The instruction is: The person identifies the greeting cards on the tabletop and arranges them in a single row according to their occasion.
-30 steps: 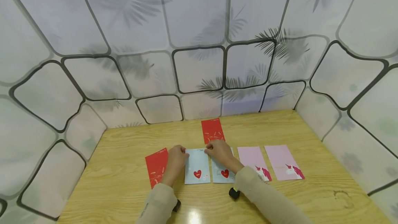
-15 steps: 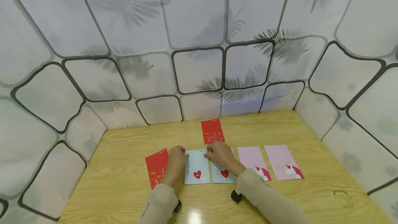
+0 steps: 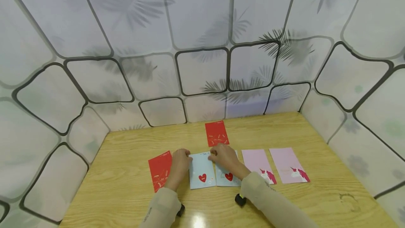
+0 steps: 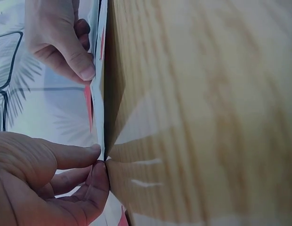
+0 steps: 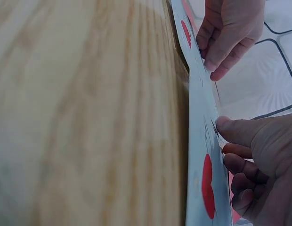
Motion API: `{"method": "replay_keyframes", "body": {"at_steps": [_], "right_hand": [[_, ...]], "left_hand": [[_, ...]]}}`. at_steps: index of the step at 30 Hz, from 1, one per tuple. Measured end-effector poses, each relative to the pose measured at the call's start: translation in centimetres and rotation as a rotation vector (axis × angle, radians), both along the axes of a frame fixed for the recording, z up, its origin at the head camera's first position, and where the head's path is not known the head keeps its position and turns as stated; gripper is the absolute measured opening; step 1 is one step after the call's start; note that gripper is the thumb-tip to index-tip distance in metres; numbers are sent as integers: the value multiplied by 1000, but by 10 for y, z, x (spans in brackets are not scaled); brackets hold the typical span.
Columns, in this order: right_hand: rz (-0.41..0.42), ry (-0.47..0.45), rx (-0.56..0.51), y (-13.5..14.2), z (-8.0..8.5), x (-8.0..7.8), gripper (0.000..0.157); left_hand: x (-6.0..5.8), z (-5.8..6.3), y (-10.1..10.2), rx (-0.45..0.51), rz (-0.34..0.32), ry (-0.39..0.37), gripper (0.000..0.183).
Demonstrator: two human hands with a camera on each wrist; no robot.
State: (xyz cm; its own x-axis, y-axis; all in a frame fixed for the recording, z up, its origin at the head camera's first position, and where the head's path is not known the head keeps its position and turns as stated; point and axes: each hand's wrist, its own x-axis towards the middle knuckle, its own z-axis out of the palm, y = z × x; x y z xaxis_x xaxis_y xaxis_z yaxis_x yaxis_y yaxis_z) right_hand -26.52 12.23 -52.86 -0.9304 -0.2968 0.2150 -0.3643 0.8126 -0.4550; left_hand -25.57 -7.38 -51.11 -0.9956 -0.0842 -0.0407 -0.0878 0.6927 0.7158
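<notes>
A light blue card with a red heart [image 3: 201,167] lies in the middle of the table. My left hand [image 3: 179,164] pinches its upper left corner between thumb and finger, as the left wrist view shows. My right hand [image 3: 225,157] has its thumb on the upper right corner, with its fingers curled behind the edge. A second blue heart card [image 3: 233,181] lies beside it to the right, partly hidden under my right hand and wrist. The two blue cards touch or nearly touch at the lower corners. The first one tilts slightly.
On the left is a red card [image 3: 159,170], partly behind my left hand. Another red card [image 3: 216,133] lies beyond my right hand. Two pink unicorn cards [image 3: 254,159] lie to the right. Patterned curtain walls [image 3: 202,69] enclose the wooden table [image 3: 126,171].
The held blue card has shifted slightly right and turned a little, bringing its lower right corner up to the second blue card. Both hands stay nearly in place.
</notes>
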Motion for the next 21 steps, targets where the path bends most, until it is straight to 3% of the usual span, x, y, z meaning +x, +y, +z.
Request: {"method": "replay_keyframes", "body": {"at_steps": [7,14,21], "right_hand": [[11,13,-9,0,0,2,49],[12,29,1,1,-1,3,39],[-5,20,5,1,-1,5,20]], "left_hand": [[-2,0,-1,3,-9,-4,19],[-3,1,-1,-3,-39,39,17],[-4,1,0,12,-32,21,18]]}}
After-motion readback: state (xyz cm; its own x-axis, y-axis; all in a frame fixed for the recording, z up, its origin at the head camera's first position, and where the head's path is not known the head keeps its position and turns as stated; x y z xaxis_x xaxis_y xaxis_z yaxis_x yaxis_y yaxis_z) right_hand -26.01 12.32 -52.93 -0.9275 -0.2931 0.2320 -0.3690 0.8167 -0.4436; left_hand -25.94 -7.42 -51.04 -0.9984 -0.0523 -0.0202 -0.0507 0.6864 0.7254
